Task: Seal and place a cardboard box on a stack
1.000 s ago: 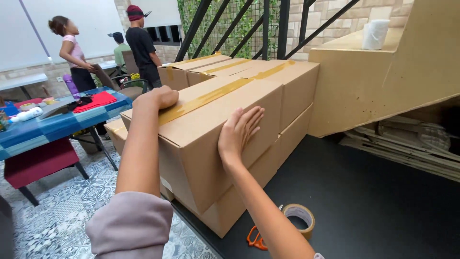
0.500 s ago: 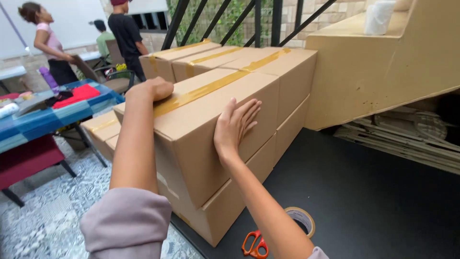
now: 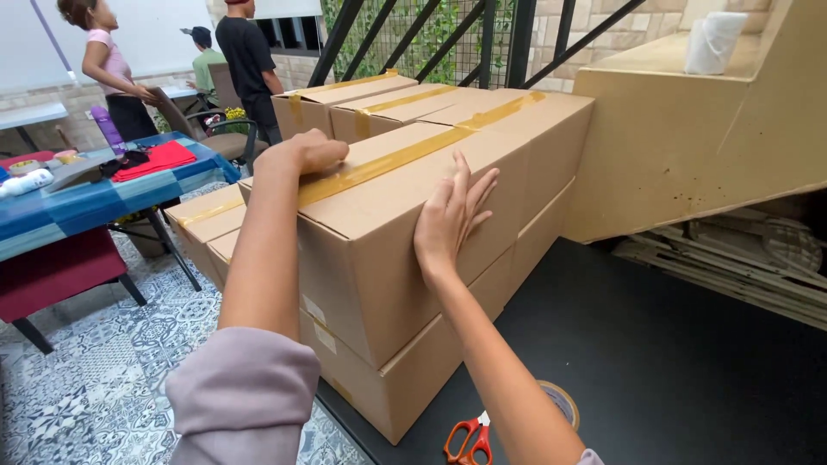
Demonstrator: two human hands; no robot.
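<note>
The top box (image 3: 388, 232), long, brown and sealed along its lid with yellowish tape (image 3: 405, 157), sits on a second box (image 3: 405, 379) of the same kind, both on a black table (image 3: 655, 362) that fills the lower right. Nearest the camera, orange-handled scissors (image 3: 469, 437) lie on the table beside a tape roll (image 3: 562, 400), partly hidden behind the right forearm. The right hand (image 3: 450, 220) lies flat against the near side of the top box, fingers spread and pointing up toward the top edge; it presses the cardboard and grips nothing. The left hand (image 3: 306, 153), its arm in a mauve sleeve (image 3: 241, 400), rests on the lid at the left end, fingers curled under on the tape; nothing shows between them. To the left, lower boxes (image 3: 202, 220) stand by the stack over a patterned tile floor (image 3: 103, 370). Behind the top box are more taped boxes (image 3: 362, 99). Farther left stands a blue table (image 3: 77, 207) with a red cloth (image 3: 155, 159). Right of the stack rises a tan stair side (image 3: 689, 146) with a white roll (image 3: 713, 41) on it. At the back, three people (image 3: 245, 60) are near a white wall.
</note>
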